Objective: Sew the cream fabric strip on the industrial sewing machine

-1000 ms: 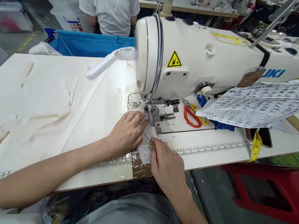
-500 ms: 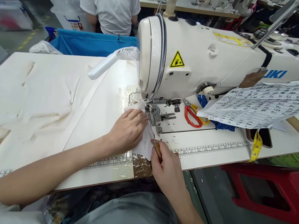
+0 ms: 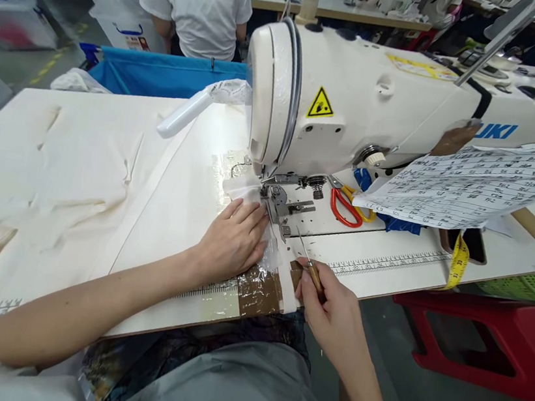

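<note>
My left hand [image 3: 232, 240] lies flat on thin white fabric [image 3: 243, 188], fingers stretched toward the presser foot [image 3: 265, 192] of the sewing machine [image 3: 329, 103]. Part of that fabric is hidden beneath the palm. To the right, my right hand [image 3: 334, 311] is closed round the wooden handle of an awl [image 3: 313, 279]. Its thin metal tip points up and left, apart from the fabric, over the table near the needle plate. A narrow white strip [image 3: 288, 285] runs down between the hands to the table's front edge.
Red-handled scissors [image 3: 345, 207] lie right of the needle area. A printed sheet [image 3: 477, 182], a phone [image 3: 476, 246] and a yellow tape measure [image 3: 458, 264] are farther right. Cream fabric [image 3: 84, 170] covers the left tabletop [image 3: 167, 213]. A red stool [image 3: 524, 346] stands below; a person [image 3: 195, 3] is behind.
My right hand with the awl has moved right, and its tip has come away from the presser foot. My left hand has flattened and shifted slightly toward me. The white strip now shows.
</note>
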A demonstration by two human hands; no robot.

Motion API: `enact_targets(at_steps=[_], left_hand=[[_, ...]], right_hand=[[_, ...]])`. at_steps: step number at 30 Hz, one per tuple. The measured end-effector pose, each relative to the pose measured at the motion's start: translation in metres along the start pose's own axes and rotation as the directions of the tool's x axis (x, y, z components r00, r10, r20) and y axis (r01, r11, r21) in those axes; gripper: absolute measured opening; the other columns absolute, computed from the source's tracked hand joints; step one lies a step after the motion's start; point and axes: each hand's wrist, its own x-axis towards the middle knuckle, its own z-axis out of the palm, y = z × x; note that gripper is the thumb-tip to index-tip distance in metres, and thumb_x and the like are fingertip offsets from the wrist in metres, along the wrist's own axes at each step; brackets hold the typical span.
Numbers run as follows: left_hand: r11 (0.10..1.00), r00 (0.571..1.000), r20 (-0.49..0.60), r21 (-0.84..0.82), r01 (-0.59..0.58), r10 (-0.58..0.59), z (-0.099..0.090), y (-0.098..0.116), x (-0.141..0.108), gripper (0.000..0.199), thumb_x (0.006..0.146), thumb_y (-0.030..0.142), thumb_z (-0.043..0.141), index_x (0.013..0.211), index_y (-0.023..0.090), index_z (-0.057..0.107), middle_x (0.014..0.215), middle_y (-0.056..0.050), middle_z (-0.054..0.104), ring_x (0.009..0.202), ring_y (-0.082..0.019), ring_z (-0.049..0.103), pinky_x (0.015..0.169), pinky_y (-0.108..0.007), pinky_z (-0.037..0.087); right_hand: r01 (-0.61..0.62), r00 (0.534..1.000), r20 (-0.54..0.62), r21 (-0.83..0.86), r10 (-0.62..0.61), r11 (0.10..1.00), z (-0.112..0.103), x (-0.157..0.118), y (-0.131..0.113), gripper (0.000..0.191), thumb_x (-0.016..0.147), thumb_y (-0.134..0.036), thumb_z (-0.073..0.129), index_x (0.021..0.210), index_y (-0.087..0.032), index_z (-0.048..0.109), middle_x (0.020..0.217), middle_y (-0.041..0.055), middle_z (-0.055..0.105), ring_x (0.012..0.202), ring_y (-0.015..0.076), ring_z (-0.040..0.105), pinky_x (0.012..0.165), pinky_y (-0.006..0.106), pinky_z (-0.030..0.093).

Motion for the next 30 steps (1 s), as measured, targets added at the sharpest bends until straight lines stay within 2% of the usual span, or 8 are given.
enact_targets(at_steps=[4, 8, 15, 21, 25, 27, 30], left_hand=[[1.000, 1.000, 0.027, 0.012, -0.013, 0.012, -0.0010, 0.0028, -0.0010, 0.043, 0.099, 0.027, 0.037, 0.130, 0.002, 0.056, 0.135, -0.017, 0.054, 0.129, -0.030, 0.044, 0.112, -0.049, 0.034], [1.000, 0.998, 0.063, 0.019, -0.020, 0.019, -0.0019, 0.0027, -0.0019, 0.045, 0.094, 0.023, 0.044, 0.132, 0.002, 0.053, 0.137, -0.017, 0.052, 0.129, -0.030, 0.043, 0.112, -0.050, 0.035], [1.000, 0.999, 0.050, 0.006, -0.012, 0.012, -0.0056, 0.0049, -0.0020, 0.044, 0.099, 0.024, 0.034, 0.130, 0.003, 0.056, 0.135, -0.016, 0.054, 0.127, -0.029, 0.045, 0.112, -0.048, 0.035], [1.000, 0.998, 0.054, -0.005, -0.015, 0.016, -0.0085, 0.0067, -0.0017, 0.041, 0.099, 0.025, 0.037, 0.129, 0.005, 0.056, 0.134, -0.017, 0.054, 0.126, -0.029, 0.046, 0.111, -0.048, 0.035], [1.000, 0.998, 0.061, -0.004, -0.019, 0.019, -0.0088, 0.0073, -0.0023, 0.041, 0.099, 0.025, 0.037, 0.129, 0.004, 0.056, 0.134, -0.018, 0.054, 0.127, -0.029, 0.046, 0.112, -0.048, 0.035], [1.000, 0.998, 0.067, -0.004, -0.018, 0.018, -0.0086, 0.0071, -0.0026, 0.042, 0.099, 0.026, 0.037, 0.130, 0.004, 0.055, 0.135, -0.018, 0.053, 0.127, -0.029, 0.045, 0.112, -0.048, 0.034], [1.000, 0.997, 0.074, -0.013, -0.016, 0.016, -0.0083, 0.0063, -0.0027, 0.042, 0.100, 0.027, 0.037, 0.130, 0.003, 0.055, 0.135, -0.018, 0.053, 0.127, -0.029, 0.045, 0.112, -0.048, 0.034]], right_hand=[[-0.044, 0.999, 0.028, 0.078, 0.042, 0.996, -0.0033, -0.0008, 0.0046, 0.027, 0.100, -0.030, 0.041, 0.114, -0.015, 0.059, 0.071, -0.0006, 0.062, 0.065, 0.0154, 0.063, 0.052, 0.022, 0.043], [-0.049, 0.998, 0.039, 0.079, 0.046, 0.996, -0.0026, -0.0004, 0.0040, 0.028, 0.101, -0.031, 0.041, 0.114, -0.015, 0.059, 0.071, -0.0006, 0.062, 0.065, 0.0151, 0.063, 0.050, 0.022, 0.042], [-0.055, 0.998, 0.030, 0.081, 0.053, 0.995, -0.0023, -0.0007, 0.0044, 0.028, 0.101, -0.032, 0.042, 0.115, -0.015, 0.059, 0.072, -0.0008, 0.062, 0.066, 0.0147, 0.063, 0.051, 0.021, 0.042], [-0.056, 0.998, 0.023, 0.093, 0.054, 0.994, -0.0029, -0.0027, 0.0050, 0.029, 0.101, -0.033, 0.042, 0.116, -0.014, 0.060, 0.071, -0.0002, 0.062, 0.065, 0.0156, 0.063, 0.051, 0.022, 0.044], [-0.055, 0.998, 0.019, 0.082, 0.054, 0.995, -0.0032, -0.0041, 0.0027, 0.030, 0.101, -0.034, 0.043, 0.116, -0.015, 0.061, 0.069, 0.0002, 0.062, 0.062, 0.0165, 0.062, 0.057, 0.024, 0.048], [-0.041, 0.999, 0.000, 0.055, 0.041, 0.998, -0.0028, -0.0038, 0.0015, 0.029, 0.101, -0.034, 0.044, 0.115, -0.015, 0.062, 0.076, 0.0026, 0.067, 0.067, 0.0176, 0.065, 0.062, 0.025, 0.051], [-0.026, 0.999, -0.042, 0.024, 0.027, 0.999, -0.0011, -0.0025, 0.0008, 0.030, 0.100, -0.034, 0.046, 0.117, -0.016, 0.062, 0.100, 0.0081, 0.072, 0.084, 0.0197, 0.068, 0.067, 0.025, 0.053]])
